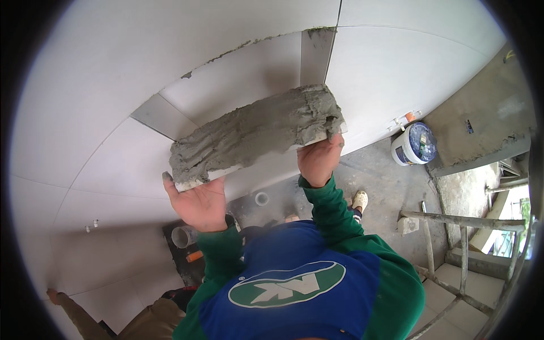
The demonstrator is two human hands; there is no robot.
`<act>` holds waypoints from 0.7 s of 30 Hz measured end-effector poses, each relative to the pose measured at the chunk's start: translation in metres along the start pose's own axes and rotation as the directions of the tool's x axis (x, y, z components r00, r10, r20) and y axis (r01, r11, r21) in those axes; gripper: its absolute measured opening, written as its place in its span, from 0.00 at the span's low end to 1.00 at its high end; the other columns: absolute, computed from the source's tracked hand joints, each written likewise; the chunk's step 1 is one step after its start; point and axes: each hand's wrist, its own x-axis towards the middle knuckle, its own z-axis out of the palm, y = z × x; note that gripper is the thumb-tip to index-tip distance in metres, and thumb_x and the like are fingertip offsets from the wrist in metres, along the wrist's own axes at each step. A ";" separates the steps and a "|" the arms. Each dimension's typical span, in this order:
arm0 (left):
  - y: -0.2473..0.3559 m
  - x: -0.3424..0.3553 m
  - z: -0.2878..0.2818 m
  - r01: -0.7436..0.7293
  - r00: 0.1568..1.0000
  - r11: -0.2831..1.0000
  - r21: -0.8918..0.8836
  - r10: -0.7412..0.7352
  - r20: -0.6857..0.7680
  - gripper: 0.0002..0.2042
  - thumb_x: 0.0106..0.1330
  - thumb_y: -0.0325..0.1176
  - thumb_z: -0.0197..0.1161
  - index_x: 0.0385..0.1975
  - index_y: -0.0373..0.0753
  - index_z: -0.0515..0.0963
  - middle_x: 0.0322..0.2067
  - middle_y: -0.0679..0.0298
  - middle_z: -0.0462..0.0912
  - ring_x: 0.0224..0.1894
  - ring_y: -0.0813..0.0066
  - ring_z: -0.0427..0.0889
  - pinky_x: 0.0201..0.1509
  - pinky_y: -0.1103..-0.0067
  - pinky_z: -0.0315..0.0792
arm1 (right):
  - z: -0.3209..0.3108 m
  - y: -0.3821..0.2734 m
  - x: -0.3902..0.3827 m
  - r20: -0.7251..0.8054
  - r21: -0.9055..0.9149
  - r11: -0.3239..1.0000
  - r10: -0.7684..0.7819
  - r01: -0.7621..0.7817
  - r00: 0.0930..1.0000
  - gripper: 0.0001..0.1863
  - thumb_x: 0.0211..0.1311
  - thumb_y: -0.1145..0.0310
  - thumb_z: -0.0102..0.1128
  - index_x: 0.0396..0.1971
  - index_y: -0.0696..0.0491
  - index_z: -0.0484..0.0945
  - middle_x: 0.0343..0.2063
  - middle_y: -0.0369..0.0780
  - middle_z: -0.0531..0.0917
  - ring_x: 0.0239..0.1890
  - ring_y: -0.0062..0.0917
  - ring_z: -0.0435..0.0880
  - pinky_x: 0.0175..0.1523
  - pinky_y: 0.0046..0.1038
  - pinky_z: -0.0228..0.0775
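Near the middle of the frame both hands hold up a narrow white tile strip (pixel 258 161) whose upward face is thickly buttered with grey mortar (pixel 255 130). The left hand (pixel 198 201), at lower centre-left, cups the strip's lower left end from beneath, palm toward the camera, fingers curled up around the edge and one grey-smeared fingertip showing at the corner. The right hand (pixel 318 158), just right of centre, grips the strip's right end from below, fingers wrapped over the edge and pressed into the wet mortar. The strip runs slanted, lower at the left and higher at the right, and sits close in front of the white tiled wall (pixel 113 85) that fills the upper left and top of the frame. Just behind it, in the upper centre, is a grey untiled gap in the wall (pixel 316 54), ragged with mortar along its top edge. Green sleeves and a blue and green shirt (pixel 294 283) fill the lower centre. At the right of the frame a white bucket (pixel 413 144) stands on the bare concrete floor (pixel 385 181), and a mortar-spattered metal scaffold frame (pixel 459 226) crosses the lower right
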 end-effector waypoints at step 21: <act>-0.040 -0.005 -0.043 0.680 0.699 0.705 0.200 -0.706 0.113 0.41 0.67 0.67 0.41 0.74 0.44 0.51 0.72 0.48 0.51 0.73 0.41 0.49 0.67 0.37 0.51 | -0.113 -0.134 0.009 0.371 -0.013 0.945 0.307 -0.326 0.876 0.19 0.71 0.71 0.50 0.55 0.68 0.67 0.34 0.49 0.83 0.26 0.33 0.85 0.26 0.29 0.76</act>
